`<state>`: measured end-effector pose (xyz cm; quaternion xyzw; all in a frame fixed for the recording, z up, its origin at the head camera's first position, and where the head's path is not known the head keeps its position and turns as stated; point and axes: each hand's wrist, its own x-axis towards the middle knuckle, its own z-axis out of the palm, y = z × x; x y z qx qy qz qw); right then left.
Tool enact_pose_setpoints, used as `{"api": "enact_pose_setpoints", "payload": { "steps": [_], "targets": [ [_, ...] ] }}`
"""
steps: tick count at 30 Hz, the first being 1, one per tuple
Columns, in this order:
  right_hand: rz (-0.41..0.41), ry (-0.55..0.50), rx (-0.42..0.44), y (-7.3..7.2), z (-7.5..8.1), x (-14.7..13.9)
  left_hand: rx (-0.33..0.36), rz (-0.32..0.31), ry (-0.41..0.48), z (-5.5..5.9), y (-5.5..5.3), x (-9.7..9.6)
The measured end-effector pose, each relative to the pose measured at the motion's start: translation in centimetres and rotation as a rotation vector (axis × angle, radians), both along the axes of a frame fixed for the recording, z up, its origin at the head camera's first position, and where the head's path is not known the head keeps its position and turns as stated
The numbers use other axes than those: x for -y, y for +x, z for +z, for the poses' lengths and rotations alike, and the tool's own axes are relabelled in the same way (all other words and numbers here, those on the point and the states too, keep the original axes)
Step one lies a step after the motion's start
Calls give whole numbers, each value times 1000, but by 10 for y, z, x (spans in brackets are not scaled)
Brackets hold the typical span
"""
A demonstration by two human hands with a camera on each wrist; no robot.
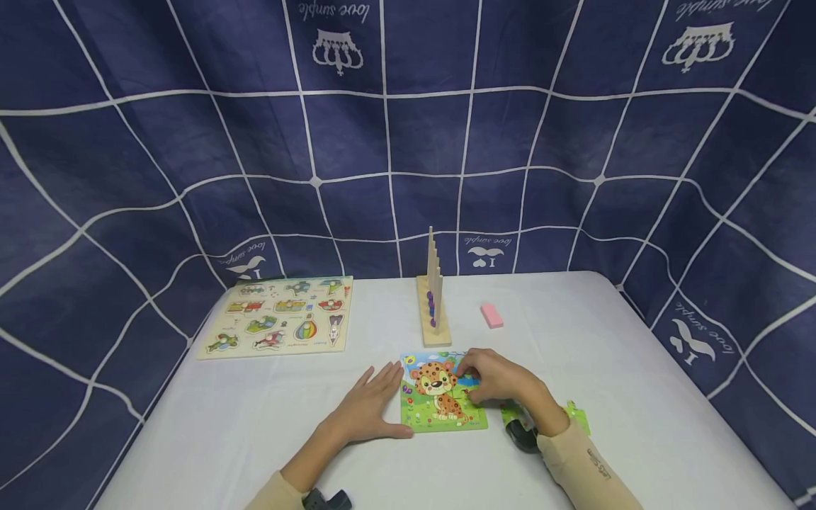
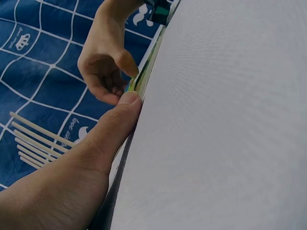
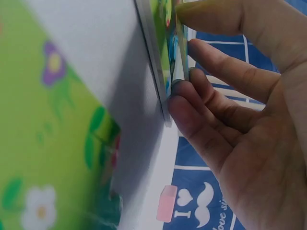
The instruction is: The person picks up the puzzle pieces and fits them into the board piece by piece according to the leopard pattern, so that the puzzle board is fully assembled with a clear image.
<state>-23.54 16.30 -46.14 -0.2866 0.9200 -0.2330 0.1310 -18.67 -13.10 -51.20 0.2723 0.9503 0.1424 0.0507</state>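
A jigsaw puzzle board (image 1: 446, 423) with a spotted leopard cub lies flat in the middle of the table. My left hand (image 1: 372, 409) rests at its left side, fingers straight along the edge and thumb by the lower left corner. The left thumb (image 2: 115, 124) also shows at the board's edge in the left wrist view. Over the board's right part, my right hand (image 1: 500, 375) pinches a puzzle piece (image 3: 181, 60) between thumb and fingers, tilted up from the board. Loose green puzzle pieces (image 1: 579, 416) lie under and beside the right forearm.
A wooden peg stand (image 1: 436, 336) with purple and blue beads stands behind the board. To its right lies a pink block (image 1: 491, 316). A vehicle peg puzzle (image 1: 287, 347) lies at the back left. A blue checked curtain (image 1: 421, 134) hangs behind the white table.
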Motion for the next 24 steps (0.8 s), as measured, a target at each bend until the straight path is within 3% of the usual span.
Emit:
{"api": "enact_pose_setpoints", "payload": {
  "steps": [9, 24],
  "targets": [
    [-22, 9, -22, -1, 0, 2, -2, -7, -9, 0, -3, 1],
    [31, -17, -35, -3, -3, 1, 4, -10, -6, 0, -2, 1]
  ]
}}
